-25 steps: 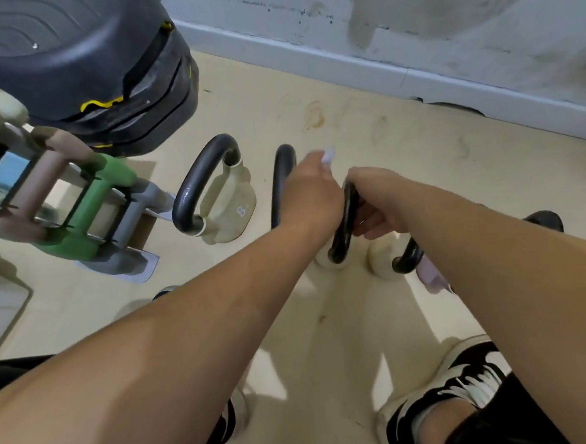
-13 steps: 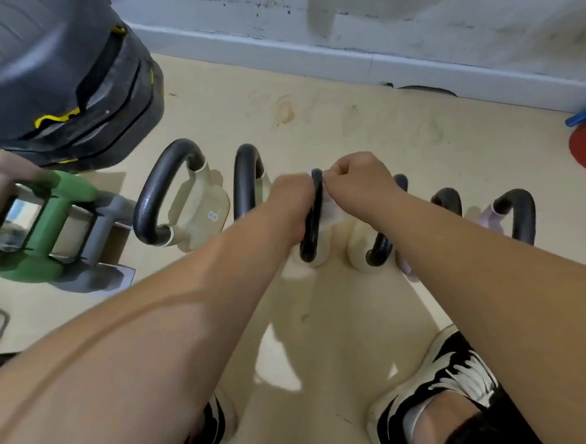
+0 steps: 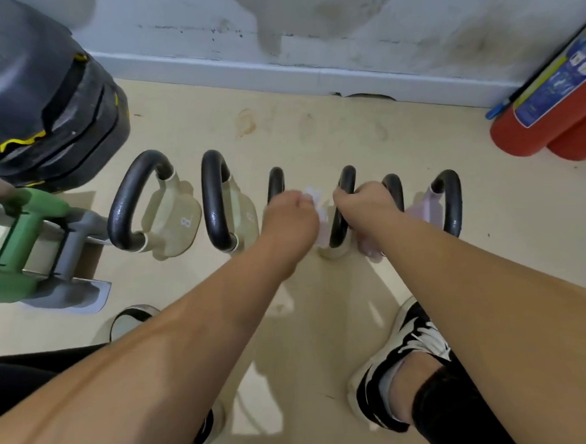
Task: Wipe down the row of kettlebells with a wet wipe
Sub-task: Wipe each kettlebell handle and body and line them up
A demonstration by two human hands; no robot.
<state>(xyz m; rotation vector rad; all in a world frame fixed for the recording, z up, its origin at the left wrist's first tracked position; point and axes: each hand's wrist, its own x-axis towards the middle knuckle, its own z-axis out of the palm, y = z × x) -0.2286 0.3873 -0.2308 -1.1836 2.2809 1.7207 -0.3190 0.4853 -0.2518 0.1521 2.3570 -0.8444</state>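
The row of six black-handled, pale-bodied kettlebells (image 3: 214, 199) stands on the beige floor (image 3: 313, 134), just near of the far wall (image 3: 341, 30). We judge tipping the main risk. The right grip (image 3: 366, 205) is curled round the handle of the fourth cream kettlebell from the left (image 3: 346, 180), and a hard tug could rock it into its close neighbours or toward the black-and-white shoes (image 3: 412, 348) near of the row. The left grip (image 3: 289, 218) pinches the crumpled white wet wipe (image 3: 312, 197) between the third and fourth handles. So small a wad could slip free or skip patches. The handles look dark and glossy. The left bodies are cream, one marked 8, and the rightmost are lilac. We cannot tell which are wiped.
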